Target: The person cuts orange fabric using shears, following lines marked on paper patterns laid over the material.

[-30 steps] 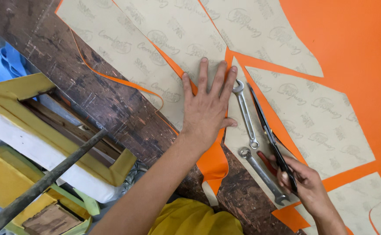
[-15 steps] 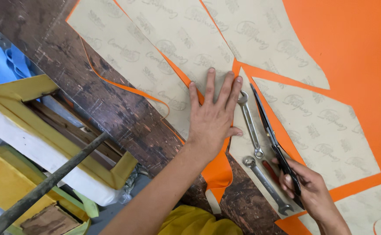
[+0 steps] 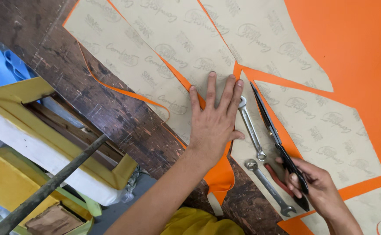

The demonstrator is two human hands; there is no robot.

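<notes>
Left hand (image 3: pixel 214 124) lies flat, fingers spread, pinning beige pattern sheet (image 3: pixel 173 65) over orange material (image 3: pixel 356 48); right hand (image 3: pixel 319 187) at 5 o'clock grips the scissors (image 3: pixel 275 135). We keep the blades tight along the sheet's edge, clear of the two wrenches (image 3: pixel 260 156).
</notes>
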